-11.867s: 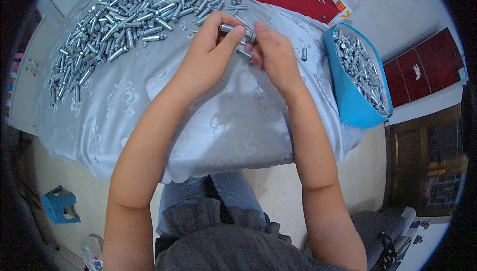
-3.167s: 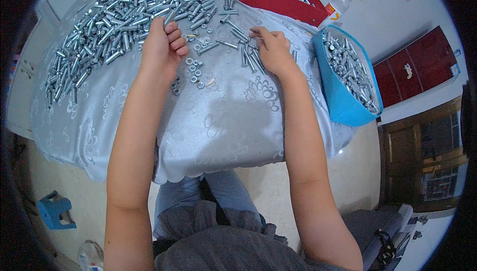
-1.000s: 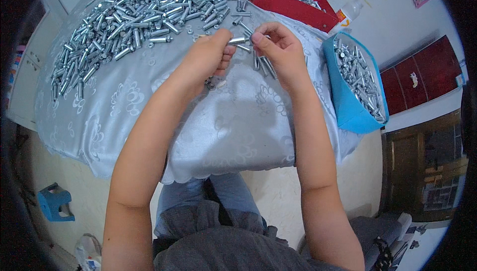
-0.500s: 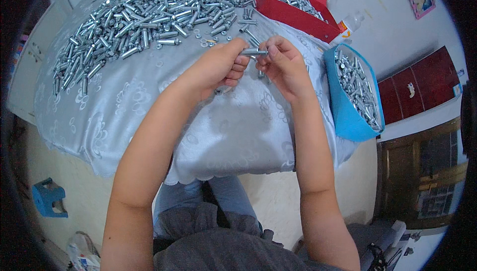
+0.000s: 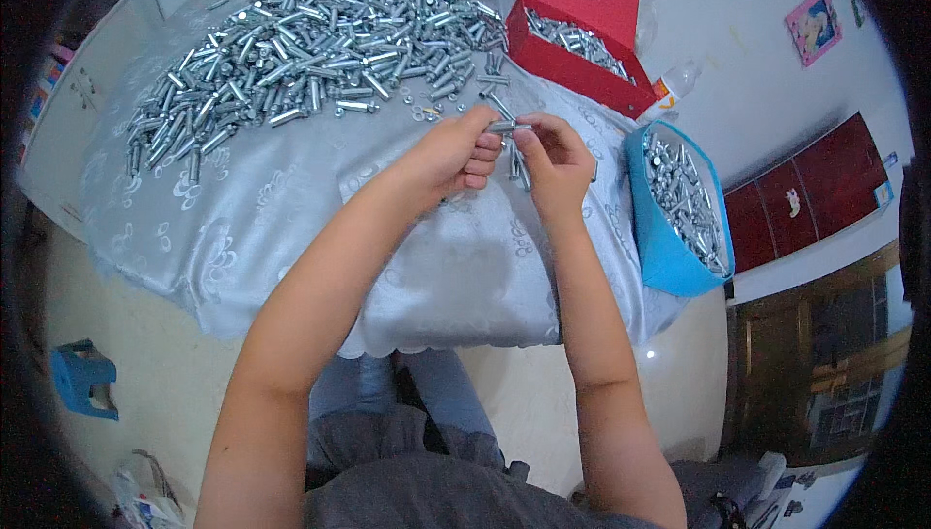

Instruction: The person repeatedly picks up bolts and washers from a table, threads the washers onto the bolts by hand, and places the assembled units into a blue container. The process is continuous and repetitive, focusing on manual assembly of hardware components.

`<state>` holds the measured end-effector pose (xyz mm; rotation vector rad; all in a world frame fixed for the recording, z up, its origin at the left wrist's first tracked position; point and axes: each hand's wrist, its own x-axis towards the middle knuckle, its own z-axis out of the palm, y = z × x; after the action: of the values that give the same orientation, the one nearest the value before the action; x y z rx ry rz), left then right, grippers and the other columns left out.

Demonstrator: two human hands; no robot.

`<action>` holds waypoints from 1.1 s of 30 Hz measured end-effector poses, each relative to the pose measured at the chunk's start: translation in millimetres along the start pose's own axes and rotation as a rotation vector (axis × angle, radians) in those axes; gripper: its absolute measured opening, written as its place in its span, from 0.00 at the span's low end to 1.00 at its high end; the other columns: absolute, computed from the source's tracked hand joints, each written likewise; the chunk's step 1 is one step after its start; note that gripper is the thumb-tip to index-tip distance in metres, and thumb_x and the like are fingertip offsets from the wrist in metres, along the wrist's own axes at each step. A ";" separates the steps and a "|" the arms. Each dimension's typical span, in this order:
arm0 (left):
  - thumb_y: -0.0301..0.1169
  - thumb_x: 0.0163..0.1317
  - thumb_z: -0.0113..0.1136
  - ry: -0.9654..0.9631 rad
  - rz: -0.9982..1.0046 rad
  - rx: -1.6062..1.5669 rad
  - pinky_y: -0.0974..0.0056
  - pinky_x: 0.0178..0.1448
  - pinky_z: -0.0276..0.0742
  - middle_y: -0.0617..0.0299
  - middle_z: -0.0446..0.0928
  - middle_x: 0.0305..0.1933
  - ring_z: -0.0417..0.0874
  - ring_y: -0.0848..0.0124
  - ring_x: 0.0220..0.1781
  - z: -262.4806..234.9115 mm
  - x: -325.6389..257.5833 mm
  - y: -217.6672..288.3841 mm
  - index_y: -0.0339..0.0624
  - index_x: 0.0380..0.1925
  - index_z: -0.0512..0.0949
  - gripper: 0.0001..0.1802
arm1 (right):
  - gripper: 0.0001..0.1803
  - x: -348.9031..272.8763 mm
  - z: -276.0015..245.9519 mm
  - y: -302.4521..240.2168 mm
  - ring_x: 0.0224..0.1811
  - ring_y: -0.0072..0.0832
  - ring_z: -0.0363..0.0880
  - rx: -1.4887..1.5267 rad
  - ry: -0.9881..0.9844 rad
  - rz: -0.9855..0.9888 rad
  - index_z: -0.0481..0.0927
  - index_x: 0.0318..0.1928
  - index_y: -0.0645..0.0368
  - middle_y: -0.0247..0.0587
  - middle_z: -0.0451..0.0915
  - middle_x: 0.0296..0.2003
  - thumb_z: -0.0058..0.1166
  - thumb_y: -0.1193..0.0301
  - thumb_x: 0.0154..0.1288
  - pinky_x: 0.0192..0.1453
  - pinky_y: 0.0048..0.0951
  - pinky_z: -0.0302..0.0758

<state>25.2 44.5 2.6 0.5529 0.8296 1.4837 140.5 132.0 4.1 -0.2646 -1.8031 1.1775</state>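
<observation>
The left hand (image 5: 461, 153) is curled into a fist, clamped around 1 silvery sleeved bolt (image 5: 500, 127) that juts out to the right between thumb and forefinger. The right hand (image 5: 558, 162) has its thumb and forefinger together, pinching the bolt's narrower far end; whether a nut or washer sits between them is too small to tell. The fist seems to brace the shaft, leaving the end exposed for the finer pinch of the other hand.

The held bolt is just above the cloth-covered desk (image 5: 291, 194). A few loose bolts (image 5: 519, 178) lie partly hidden behind the right hand, probably left there for easy reach. Small rings or nuts (image 5: 419, 110) are scattered beyond the left hand, at the near edge of a broad heap of bolts (image 5: 320, 59). An open red box (image 5: 572, 73) and a blue bin (image 5: 667, 262), each holding similar pieces, stand to the right, apparently clear of the forearms, with a bottle (image 5: 679, 83) near them.
</observation>
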 end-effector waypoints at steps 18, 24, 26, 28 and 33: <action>0.43 0.58 0.46 -0.065 0.293 -0.193 0.74 0.18 0.48 0.74 0.50 0.14 0.51 0.82 0.14 13.6 -26.8 24.0 0.50 0.15 0.55 0.19 | 0.15 60.3 82.4 60.0 0.33 0.33 0.70 -0.719 -0.606 -0.397 0.76 0.43 0.53 0.41 0.71 0.31 0.50 0.63 0.55 0.41 0.28 0.68; 0.46 0.57 0.45 -0.114 0.272 -0.158 0.73 0.18 0.50 0.73 0.51 0.14 0.51 0.81 0.14 9.4 -28.9 24.1 0.51 0.12 0.55 0.20 | 0.13 66.9 106.9 69.7 0.37 0.37 0.70 -0.948 -0.646 -0.279 0.79 0.41 0.44 0.42 0.72 0.31 0.53 0.65 0.52 0.42 0.33 0.67; 0.46 0.57 0.45 -0.121 0.285 -0.141 0.73 0.18 0.50 0.73 0.51 0.14 0.51 0.81 0.14 10.4 -30.2 24.6 0.52 0.11 0.54 0.21 | 0.11 66.2 107.0 75.3 0.36 0.37 0.70 -0.894 -0.625 -0.278 0.80 0.37 0.48 0.42 0.72 0.30 0.55 0.66 0.51 0.41 0.33 0.67; 0.46 0.56 0.46 -0.126 0.275 -0.144 0.73 0.18 0.50 0.74 0.51 0.14 0.51 0.81 0.14 7.0 -29.1 23.8 0.52 0.11 0.54 0.21 | 0.09 67.4 109.6 78.7 0.35 0.37 0.70 -0.855 -0.609 -0.312 0.80 0.34 0.52 0.42 0.72 0.29 0.56 0.66 0.50 0.40 0.33 0.67; 0.45 0.56 0.46 -0.066 0.258 -0.176 0.73 0.17 0.51 0.73 0.52 0.14 0.51 0.81 0.13 5.1 -18.3 19.0 0.51 0.15 0.56 0.18 | 0.10 57.2 91.0 75.1 0.36 0.36 0.70 -0.914 -0.560 -0.361 0.78 0.30 0.59 0.40 0.72 0.29 0.56 0.67 0.49 0.42 0.31 0.66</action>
<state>18.8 28.2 23.1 0.5891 0.5840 1.7447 15.9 150.4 -32.5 -0.1103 -2.6638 0.0977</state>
